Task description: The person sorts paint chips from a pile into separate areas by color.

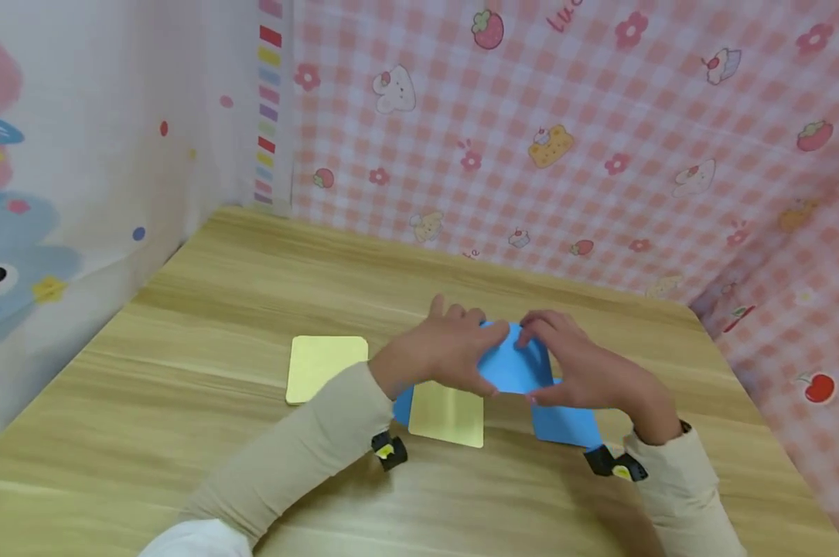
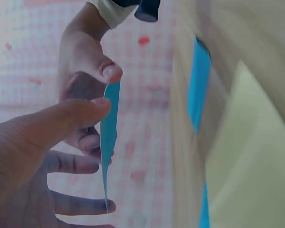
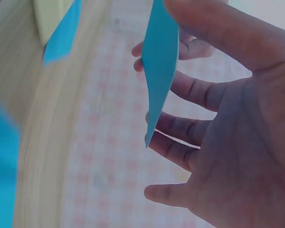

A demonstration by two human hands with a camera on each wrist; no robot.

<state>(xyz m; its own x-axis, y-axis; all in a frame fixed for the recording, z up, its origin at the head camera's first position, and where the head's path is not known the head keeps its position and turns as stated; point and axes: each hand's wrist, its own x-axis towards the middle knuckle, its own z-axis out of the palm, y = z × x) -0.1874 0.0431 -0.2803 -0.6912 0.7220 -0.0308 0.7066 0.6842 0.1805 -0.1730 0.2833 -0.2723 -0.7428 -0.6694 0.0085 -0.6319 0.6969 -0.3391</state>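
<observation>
Raised above the table, a square blue sheet of paper [image 1: 513, 367] is held between both hands. My left hand [image 1: 443, 352] pinches its left side, thumb on the near face and fingers behind. From the other side my right hand [image 1: 589, 367] grips the sheet's right edge in the same way. Seen almost edge-on in the left wrist view, the blue sheet [image 2: 110, 121] looks slightly bowed. In the right wrist view, several fingers lie behind the sheet [image 3: 160, 57], and the little finger sticks out apart from it.
Under the left hand, a yellow sheet [image 1: 447, 418] partly covers a blue one [image 1: 402, 406]. Another blue sheet [image 1: 567, 425] lies below the right hand. Farther left sits a yellow stack of sheets [image 1: 325, 365]. Patterned cloth [image 1: 461, 116] stands behind the wooden table [image 1: 203, 371].
</observation>
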